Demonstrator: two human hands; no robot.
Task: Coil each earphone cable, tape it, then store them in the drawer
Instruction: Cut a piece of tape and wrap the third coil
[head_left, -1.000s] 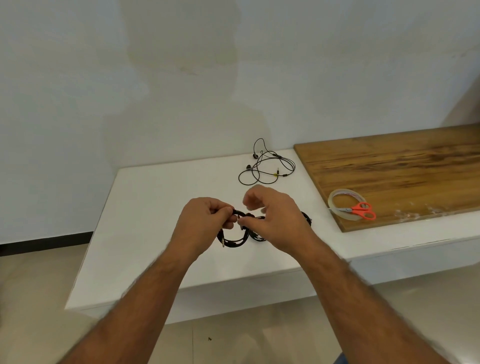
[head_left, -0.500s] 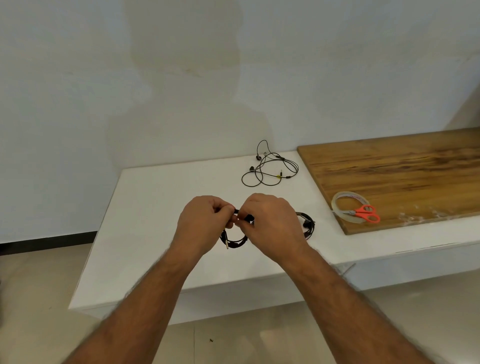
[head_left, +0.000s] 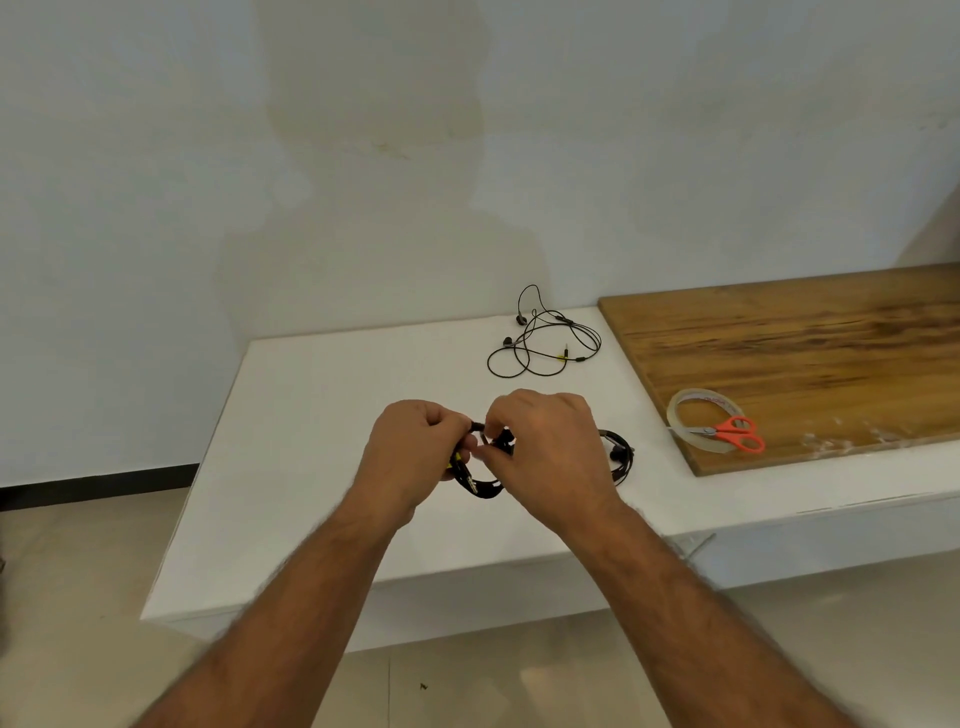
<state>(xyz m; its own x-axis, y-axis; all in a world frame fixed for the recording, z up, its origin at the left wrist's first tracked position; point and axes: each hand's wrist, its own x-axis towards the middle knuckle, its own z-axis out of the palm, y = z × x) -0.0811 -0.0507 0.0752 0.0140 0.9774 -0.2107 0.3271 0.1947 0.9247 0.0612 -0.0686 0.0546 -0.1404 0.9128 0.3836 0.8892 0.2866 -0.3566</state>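
At frame centre, the left hand (head_left: 415, 452) and right hand (head_left: 540, 447) have closed in, both pinching the coiled black earphone cable (head_left: 480, 486). Taping looks underway; 1 loose black earphone tangle (head_left: 543, 338) waits above.

Soft, even daylight fills the scene, bright without harsh glare. A broad, faint shadow of the person falls on the far wall (head_left: 374, 171), so light comes from behind the camera. The white surface (head_left: 322, 415) looks slightly washed out. Wide-angle bending shows near the edges, and the forearms blur softly.
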